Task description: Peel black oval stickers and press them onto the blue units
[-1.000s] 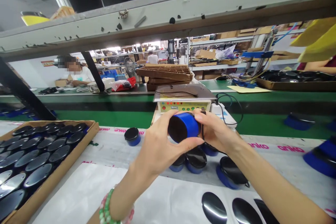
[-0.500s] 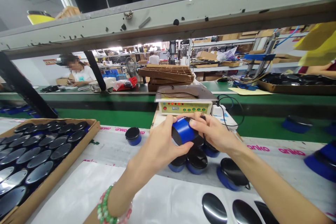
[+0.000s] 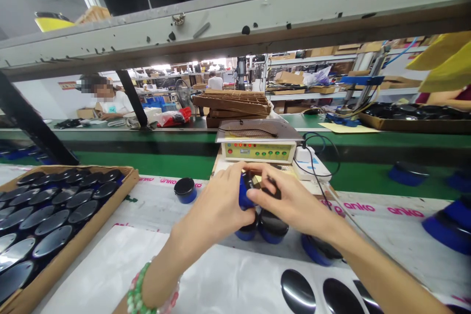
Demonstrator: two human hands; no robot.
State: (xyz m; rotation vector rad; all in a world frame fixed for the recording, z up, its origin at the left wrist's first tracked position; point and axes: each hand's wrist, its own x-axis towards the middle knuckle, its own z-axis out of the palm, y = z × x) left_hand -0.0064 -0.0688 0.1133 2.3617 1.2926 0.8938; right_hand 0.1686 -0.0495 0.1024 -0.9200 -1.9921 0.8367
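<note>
Near the middle, my left hand [image 3: 221, 201] grips a small round blue-and-black part [image 3: 244, 191], tilted on its side with fingers over the top and thumb below. My right hand [image 3: 290, 201] is closed at the right side of the same part, its thumb tip against the part and fingers curled over. Something dark shows between the right fingers; I cannot tell what. Below the hands, similar round parts with glossy black tops [image 3: 273, 225] stand on the white covering, partly hidden. Another such part [image 3: 185, 190] stands alone to the left.
A cardboard tray [image 3: 84, 228] of black-topped parts lies at left. Ahead are a control box [image 3: 257, 151] and a power strip [image 3: 312, 167] with cables. Black discs [image 3: 298, 290] lie on white sheeting. A green belt [image 3: 176, 159] crosses behind; a shelf beam [image 3: 221, 24] hangs overhead.
The part has turned between my hands, so its broad blue side faces me less. My right fingers have curled in and shifted left and down around it.
</note>
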